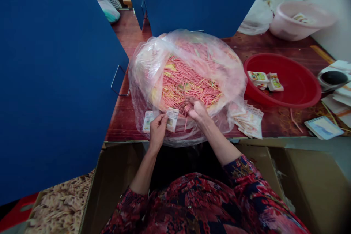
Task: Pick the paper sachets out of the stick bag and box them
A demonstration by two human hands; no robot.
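A large clear plastic bag (145, 62) lies open on the table, full of thin pink and yellow sticks (189, 75). At its front edge my left hand (158, 129) pinches a small printed packet (172, 120). Another printed packet (148, 121) shows just left of those fingers. My right hand (196, 109) is closed over the near side of the pile, with a few pink sticks (188, 107) between its fingers. One more pink stick (186, 123) hangs below that hand.
Right of the bag lies a stack of small packets (251, 120). Behind it a red basin (296, 97) holds several small packs. A pink tub (290, 29), a dark cup (333, 78) and a spiral notepad (323, 128) stand farther right. Blue panels (60, 62) rise left and behind.
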